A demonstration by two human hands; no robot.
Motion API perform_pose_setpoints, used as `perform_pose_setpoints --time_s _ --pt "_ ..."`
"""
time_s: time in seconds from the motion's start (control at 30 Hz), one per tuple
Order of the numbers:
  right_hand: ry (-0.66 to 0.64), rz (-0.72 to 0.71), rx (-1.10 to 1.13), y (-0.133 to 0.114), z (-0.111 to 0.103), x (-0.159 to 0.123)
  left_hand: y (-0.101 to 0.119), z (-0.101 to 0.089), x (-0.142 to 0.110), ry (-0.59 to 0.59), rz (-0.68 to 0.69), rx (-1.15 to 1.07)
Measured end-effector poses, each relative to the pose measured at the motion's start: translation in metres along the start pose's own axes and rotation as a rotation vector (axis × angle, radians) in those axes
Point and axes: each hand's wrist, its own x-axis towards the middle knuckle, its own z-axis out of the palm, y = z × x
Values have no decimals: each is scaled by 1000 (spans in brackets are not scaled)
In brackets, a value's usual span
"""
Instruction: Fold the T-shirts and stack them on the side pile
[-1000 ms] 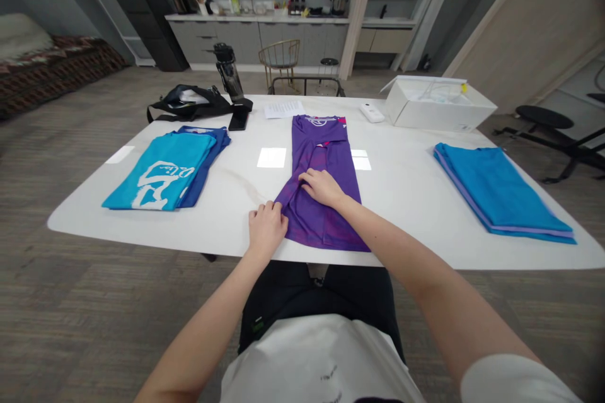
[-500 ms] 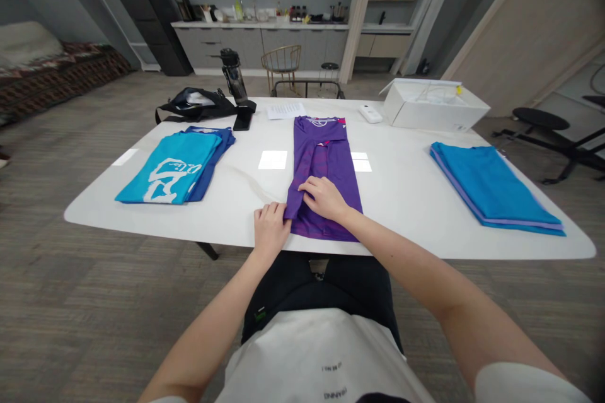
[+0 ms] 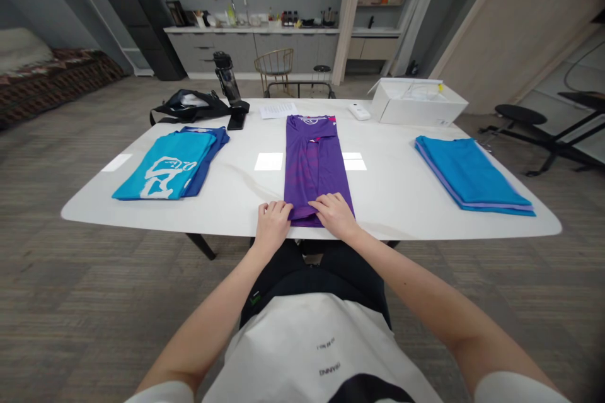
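A purple T-shirt (image 3: 312,163) lies in a long narrow strip down the middle of the white table, its collar at the far end and its sides folded inward. My left hand (image 3: 274,221) grips the near left corner of the cloth, fingers closed over it. At the near end, my right hand (image 3: 334,214) pinches the folded layer a little right of centre. Both hands rest low at the table's front edge. Some of the hem is hidden beneath my fingers.
Folded blue shirts (image 3: 165,163) lie at left and a folded blue and lilac stack (image 3: 472,173) at right. Toward the back are a black bag (image 3: 189,105), a bottle (image 3: 227,78), a phone (image 3: 237,119), paper (image 3: 278,111), a white device (image 3: 359,112) and a white box (image 3: 418,103).
My right hand has moved toward the near end of the T-shirt, closer to my left hand. The folded left side now lies flatter. The view has shifted slightly.
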Motion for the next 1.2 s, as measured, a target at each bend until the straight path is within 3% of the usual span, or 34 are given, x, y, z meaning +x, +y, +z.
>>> perform_pose_setpoints --time_s 0.3,0.47,0.67,0.87,1.03,1.2 --pt "24 -29 31 -2 -17 -31 -6 -10 -19 5 124 57" --pt "34 81 184 -2 -11 -40 -4 -7 -17 -41 102 62" --pt "-57 107 60 1 -16 -42 -3 -7 -16 -72 231 13" --pt "-6 70 66 6 -21 -53 -12 -11 -21 -16 271 -13" --pt "-76 29 141 4 -23 -61 -19 -16 -27 -146 380 -50" --pt "-127 64 209 23 -43 -77 -38 -23 -26 -217 349 -170"
